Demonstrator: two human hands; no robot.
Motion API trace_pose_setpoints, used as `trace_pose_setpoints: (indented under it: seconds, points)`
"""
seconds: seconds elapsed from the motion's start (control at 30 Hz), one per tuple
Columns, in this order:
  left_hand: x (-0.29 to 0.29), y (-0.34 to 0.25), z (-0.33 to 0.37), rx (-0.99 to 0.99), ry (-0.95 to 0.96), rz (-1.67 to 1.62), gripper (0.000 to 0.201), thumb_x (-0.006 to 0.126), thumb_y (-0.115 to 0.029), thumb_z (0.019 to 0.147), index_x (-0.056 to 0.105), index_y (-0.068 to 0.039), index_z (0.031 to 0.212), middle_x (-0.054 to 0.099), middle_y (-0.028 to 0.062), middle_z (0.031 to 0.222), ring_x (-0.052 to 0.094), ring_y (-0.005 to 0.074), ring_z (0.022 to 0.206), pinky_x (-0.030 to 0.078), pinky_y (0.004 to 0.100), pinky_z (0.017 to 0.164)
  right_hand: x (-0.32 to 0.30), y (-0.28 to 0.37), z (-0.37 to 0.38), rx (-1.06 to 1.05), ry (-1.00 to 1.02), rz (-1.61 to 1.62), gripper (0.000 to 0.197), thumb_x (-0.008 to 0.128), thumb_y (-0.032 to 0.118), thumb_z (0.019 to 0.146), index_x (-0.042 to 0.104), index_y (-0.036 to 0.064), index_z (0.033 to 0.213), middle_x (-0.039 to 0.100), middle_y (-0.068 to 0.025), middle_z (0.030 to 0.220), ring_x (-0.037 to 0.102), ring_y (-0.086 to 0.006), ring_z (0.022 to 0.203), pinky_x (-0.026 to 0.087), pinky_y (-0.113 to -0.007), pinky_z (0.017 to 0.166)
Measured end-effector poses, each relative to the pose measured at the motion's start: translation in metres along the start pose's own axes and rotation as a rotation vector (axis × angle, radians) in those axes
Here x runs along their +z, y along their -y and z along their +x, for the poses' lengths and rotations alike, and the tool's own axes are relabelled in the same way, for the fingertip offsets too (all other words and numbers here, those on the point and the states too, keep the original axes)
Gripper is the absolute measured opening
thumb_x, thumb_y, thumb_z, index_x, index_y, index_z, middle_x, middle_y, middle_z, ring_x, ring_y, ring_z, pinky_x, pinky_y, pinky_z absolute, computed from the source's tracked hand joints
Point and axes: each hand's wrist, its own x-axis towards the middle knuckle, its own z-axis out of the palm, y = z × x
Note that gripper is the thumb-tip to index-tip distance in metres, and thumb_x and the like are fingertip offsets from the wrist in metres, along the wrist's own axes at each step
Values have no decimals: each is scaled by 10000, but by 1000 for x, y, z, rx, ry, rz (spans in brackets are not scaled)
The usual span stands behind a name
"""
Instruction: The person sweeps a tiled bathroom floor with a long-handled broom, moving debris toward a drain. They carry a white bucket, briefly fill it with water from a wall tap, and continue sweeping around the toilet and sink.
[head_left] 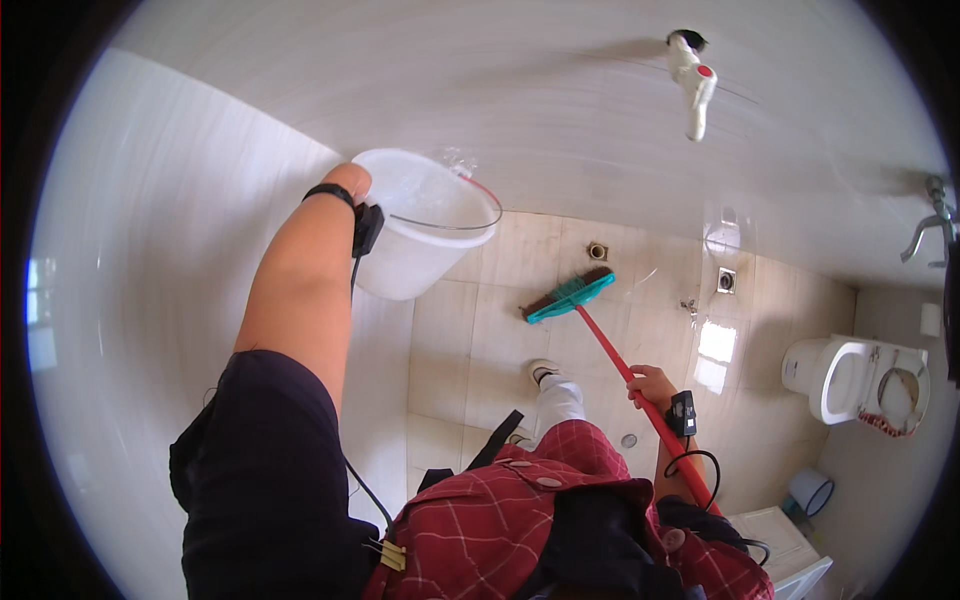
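In my right hand (650, 388) is the red handle of a broom (603, 342), with the fingers wrapped round it. The broom's teal head (570, 297) with dark bristles lies on the tiled floor ahead of me. My left arm stretches out to a large white bucket (405, 262) at the far left. My left hand (348, 182) is at the bucket's left rim; its fingers are hidden, so I cannot tell whether they grip it. The bucket's wire handle with a red grip (484, 190) lies over its right side.
A white tap with a red mark (690, 85) juts from the far wall, and a metal tap (930, 230) from its right end. Floor openings (597, 251) are near the broom head. At the right stand a toilet (850, 380), a small pail (812, 492) and a white stand (780, 550).
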Motion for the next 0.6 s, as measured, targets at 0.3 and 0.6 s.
trace_pose_setpoints:
  seconds: [0.3,0.6]
  points:
    - [40,36,2,-49,22,278,195,526,-109,799,672,-13,886,666,155,925,630,267,779,462,430,746,7,17,-16,-4,18,21,533,556,6,773,421,-53,1285,583,-136,682,544,-167,494,426,-267,412]
    - [152,127,-16,-209,31,-1092,184,424,-42,755,551,44,857,611,218,733,524,234,487,411,339,402,30,98,-59,-151,34,354,501,525,36,809,419,-33,1293,574,-100,710,491,-93,454,372,-206,378]
